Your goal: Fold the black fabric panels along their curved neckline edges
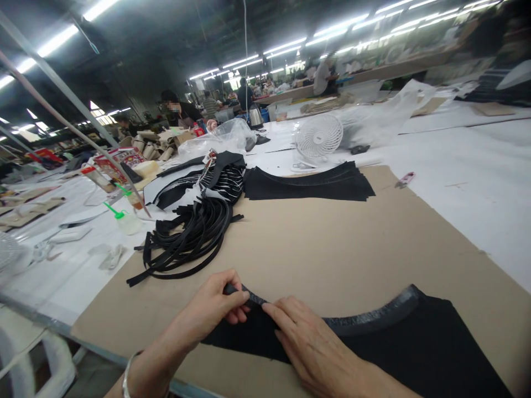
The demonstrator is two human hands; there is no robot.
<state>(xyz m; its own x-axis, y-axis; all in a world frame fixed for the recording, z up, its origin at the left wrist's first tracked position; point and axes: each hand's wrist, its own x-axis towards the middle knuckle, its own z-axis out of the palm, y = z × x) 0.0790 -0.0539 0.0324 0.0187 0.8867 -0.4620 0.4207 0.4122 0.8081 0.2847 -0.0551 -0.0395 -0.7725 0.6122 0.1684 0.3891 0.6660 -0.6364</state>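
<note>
A large black fabric-like piece (418,342) with a curved upper edge lies in front of me. A narrow strip (373,321), partly shiny, follows that curve. At its left end, my left hand (224,301) pinches the black strip between thumb and fingers. My right hand (309,337) rests on the piece just to the right, fingers stretched out and lying flat over the strip and the black surface. The part of the edge beneath my right hand is hidden.
A tan board (332,243) covers the white table. Beyond my hands lie a heap of black strips (186,237) and a stack of black cut pieces (309,185). A small white fan (319,137) and a green-tipped bottle (126,221) stand farther off. Several people work in the background.
</note>
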